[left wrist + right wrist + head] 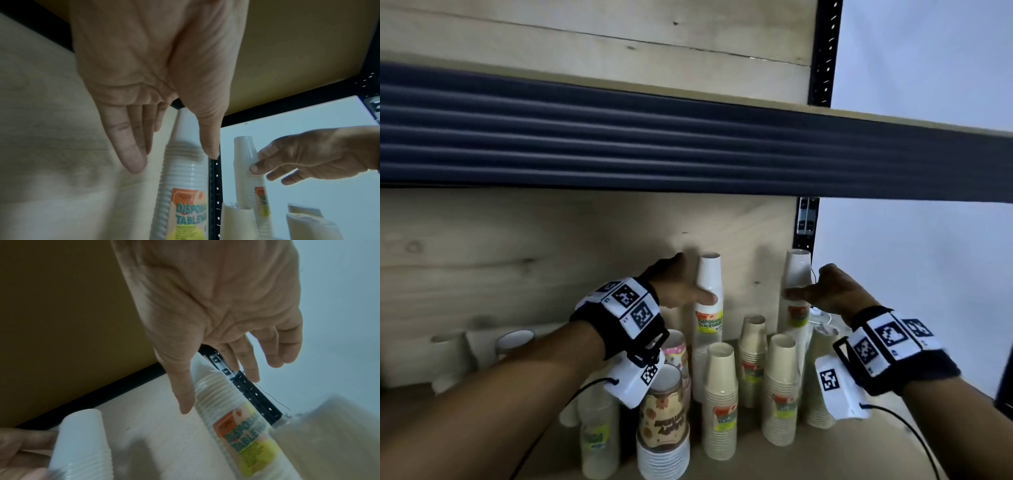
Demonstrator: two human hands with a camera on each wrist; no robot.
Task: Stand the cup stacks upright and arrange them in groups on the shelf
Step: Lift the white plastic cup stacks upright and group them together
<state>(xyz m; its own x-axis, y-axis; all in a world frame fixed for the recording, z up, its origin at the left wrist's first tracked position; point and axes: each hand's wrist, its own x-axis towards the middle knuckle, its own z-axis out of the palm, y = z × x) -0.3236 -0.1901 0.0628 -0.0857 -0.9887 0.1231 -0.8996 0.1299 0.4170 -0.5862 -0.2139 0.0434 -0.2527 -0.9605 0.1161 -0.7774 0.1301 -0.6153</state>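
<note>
Two tall white cup stacks with orange-and-yellow labels stand upright against the shelf's wooden back wall. My left hand (697,279) (174,160) straddles the left stack (709,284) (185,170). Its thumb lies across the front and its straight fingers (133,159) sit behind, a little apart from the cups. My right hand (808,281) (220,392) holds the right stack (796,274) (216,394) near the top, with the thumb in front and the index fingertip pressing the far side. That stack stands beside the black corner post (804,222).
Several shorter beige stacks (720,394) stand in front, with a brown patterned stack (662,411), a pink one (676,349) and a translucent one (599,438). White cups (448,356) lie at the far left. The upper shelf's dark edge (688,154) hangs low overhead.
</note>
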